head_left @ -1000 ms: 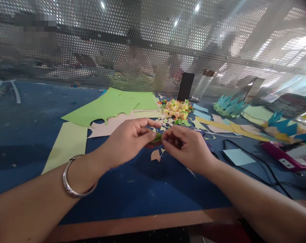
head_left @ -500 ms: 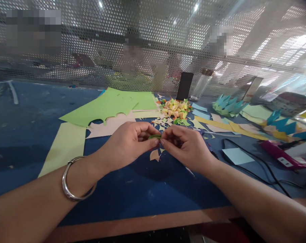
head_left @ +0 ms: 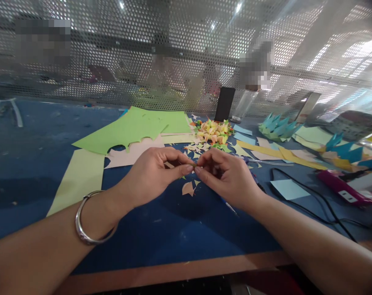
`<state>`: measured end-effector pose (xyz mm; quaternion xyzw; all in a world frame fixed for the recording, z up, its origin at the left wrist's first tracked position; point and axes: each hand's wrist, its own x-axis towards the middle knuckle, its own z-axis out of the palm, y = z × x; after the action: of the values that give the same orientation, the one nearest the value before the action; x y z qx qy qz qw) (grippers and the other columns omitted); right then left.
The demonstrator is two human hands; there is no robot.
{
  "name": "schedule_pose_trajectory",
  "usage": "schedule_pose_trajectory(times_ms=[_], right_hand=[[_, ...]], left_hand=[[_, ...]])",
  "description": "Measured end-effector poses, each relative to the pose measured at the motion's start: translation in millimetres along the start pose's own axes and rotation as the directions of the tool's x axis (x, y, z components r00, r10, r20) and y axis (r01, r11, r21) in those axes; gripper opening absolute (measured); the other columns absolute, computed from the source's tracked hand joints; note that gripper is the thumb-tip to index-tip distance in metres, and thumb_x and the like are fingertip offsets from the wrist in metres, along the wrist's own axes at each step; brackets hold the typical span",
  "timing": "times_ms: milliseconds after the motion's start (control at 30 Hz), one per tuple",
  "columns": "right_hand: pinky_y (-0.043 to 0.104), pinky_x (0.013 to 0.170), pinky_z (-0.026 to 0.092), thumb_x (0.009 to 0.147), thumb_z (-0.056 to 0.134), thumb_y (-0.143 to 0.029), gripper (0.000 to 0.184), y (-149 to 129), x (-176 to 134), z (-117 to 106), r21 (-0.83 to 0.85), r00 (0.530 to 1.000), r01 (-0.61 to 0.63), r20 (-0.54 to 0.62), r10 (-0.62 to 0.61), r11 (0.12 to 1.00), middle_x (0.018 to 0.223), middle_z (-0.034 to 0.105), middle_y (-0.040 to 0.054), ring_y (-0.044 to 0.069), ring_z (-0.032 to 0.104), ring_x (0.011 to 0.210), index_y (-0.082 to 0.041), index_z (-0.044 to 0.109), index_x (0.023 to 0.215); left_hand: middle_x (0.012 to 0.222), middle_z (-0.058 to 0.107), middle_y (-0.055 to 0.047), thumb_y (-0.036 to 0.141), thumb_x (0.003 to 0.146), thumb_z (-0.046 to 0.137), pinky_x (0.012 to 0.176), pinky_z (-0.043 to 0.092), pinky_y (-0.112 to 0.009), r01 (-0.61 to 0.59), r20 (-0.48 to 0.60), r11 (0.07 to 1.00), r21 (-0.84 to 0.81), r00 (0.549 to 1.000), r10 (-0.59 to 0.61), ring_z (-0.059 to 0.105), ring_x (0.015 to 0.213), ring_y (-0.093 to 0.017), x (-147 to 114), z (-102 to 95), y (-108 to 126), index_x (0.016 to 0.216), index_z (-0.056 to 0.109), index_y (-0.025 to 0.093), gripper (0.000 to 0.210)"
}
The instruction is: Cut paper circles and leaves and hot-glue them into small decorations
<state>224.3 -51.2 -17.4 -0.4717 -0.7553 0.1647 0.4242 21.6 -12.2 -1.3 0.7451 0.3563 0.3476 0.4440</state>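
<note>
My left hand (head_left: 161, 170), with a silver bangle (head_left: 79, 223) on its wrist, pinches a small green paper piece (head_left: 194, 164) between thumb and forefinger. From the other side my right hand (head_left: 225, 174) grips the same piece, the fingertips of both hands nearly touching. Most of the piece is hidden by my fingers. Just below lies a peach paper scrap (head_left: 188, 188) on the blue table. Beyond my fingertips are pale cut-out scraps (head_left: 198, 146) and a heap of small folded yellow, orange and green paper pieces (head_left: 213, 131). A thin pen-like tool (head_left: 230, 207) lies under my right hand.
Green (head_left: 142, 123) and pale yellow sheets (head_left: 79, 176) lie left. A phone (head_left: 224, 104) and glass bottle (head_left: 245, 105) stand by the perforated screen (head_left: 127, 61). Rightward are yellow strips (head_left: 284, 155), a teal paper crown (head_left: 276, 128), a purple power strip (head_left: 342, 188) and black cable (head_left: 309, 215).
The green paper piece between my fingers has turned or been squeezed, and less of it shows. My fingertips have shifted slightly; both arms stay nearly in place.
</note>
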Motion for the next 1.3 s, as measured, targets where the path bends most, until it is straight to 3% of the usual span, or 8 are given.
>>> schedule_pose_trajectory(times_ms=[300, 500, 700, 833, 1067, 1300], right_hand=[[0.022, 0.053, 0.04, 0.093, 0.064, -0.03, 0.014, 3.9, 1.4, -2.4, 0.061, 0.997, -0.037, 0.072, 0.032, 0.997, 0.073, 0.059, -0.0023, 0.009, 0.05, 0.059, -0.019, 0.063, 0.085], [0.023, 0.052, 0.037, 0.092, 0.065, -0.031, 0.016, -0.2, 2.1, -3.7, 0.071, 0.994, -0.058, 0.094, 0.051, 0.996, 0.07, 0.057, -0.0025, 0.009, 0.047, 0.058, -0.019, 0.062, 0.082], [0.022, 0.051, 0.036, 0.091, 0.064, -0.03, 0.015, -2.0, 2.1, -3.5, 0.131, 0.99, -0.066, 0.135, 0.048, 0.989, 0.069, 0.055, -0.0034, 0.009, 0.045, 0.057, -0.018, 0.06, 0.083], [0.023, 0.05, 0.032, 0.087, 0.064, -0.024, 0.014, -3.3, 1.7, -3.3, 0.105, 0.993, -0.052, 0.112, 0.041, 0.993, 0.064, 0.05, -0.005, 0.008, 0.042, 0.055, -0.019, 0.056, 0.077], [0.023, 0.049, 0.028, 0.076, 0.062, -0.014, 0.019, -6.0, 2.4, -0.4, 0.101, 0.993, -0.043, 0.116, 0.032, 0.994, 0.058, 0.042, -0.0075, 0.007, 0.035, 0.052, -0.02, 0.046, 0.067], [0.024, 0.049, 0.03, 0.074, 0.063, -0.013, 0.011, -4.7, 1.4, 1.1, 0.098, 0.992, -0.063, 0.112, 0.052, 0.993, 0.06, 0.045, -0.0068, 0.008, 0.036, 0.053, -0.019, 0.054, 0.072]], left_hand=[[0.08, 0.074, -0.001, 0.034, 0.084, 0.075, 0.069, 0.049, -0.025, -0.011, -0.005, 1.0, 0.022, 1.0, 0.012, 0.063, 0.073, -0.013, 0.4, 0.2, 0.7, 0.091, 0.077, 0.019, 0.017], [0.089, 0.076, -0.004, 0.035, 0.083, 0.075, 0.072, 0.053, -0.027, 0.022, 0.027, 1.0, 0.005, 0.999, -0.023, 0.069, 0.081, -0.018, -1.8, -2.3, 4.3, 0.1, 0.072, 0.018, 0.024], [0.088, 0.073, -0.004, 0.033, 0.083, 0.075, 0.072, 0.053, -0.027, -0.018, 0.015, 1.0, -0.019, 1.0, 0.018, 0.067, 0.08, -0.016, -2.1, 1.1, 7.2, 0.096, 0.068, 0.017, 0.022], [0.087, 0.07, -0.001, 0.027, 0.083, 0.072, 0.068, 0.052, -0.025, -0.053, 0.034, 0.998, -0.042, 0.998, 0.054, 0.064, 0.077, -0.014, -2.7, 5.9, 6.3, 0.097, 0.067, 0.017, 0.018], [0.077, 0.061, 0.003, 0.011, 0.076, 0.064, 0.061, 0.046, -0.022, -0.119, 0.014, 0.99, 0.077, 0.993, 0.118, 0.056, 0.066, -0.01, -3.3, 13.0, 6.8, 0.089, 0.06, 0.019, 0.016], [0.072, 0.057, 0.005, 0.01, 0.075, 0.062, 0.057, 0.043, -0.021, -0.111, 0.007, 0.99, 0.091, 0.994, 0.111, 0.053, 0.063, -0.01, -4.1, 12.0, 10.4, 0.088, 0.057, 0.02, 0.017]])
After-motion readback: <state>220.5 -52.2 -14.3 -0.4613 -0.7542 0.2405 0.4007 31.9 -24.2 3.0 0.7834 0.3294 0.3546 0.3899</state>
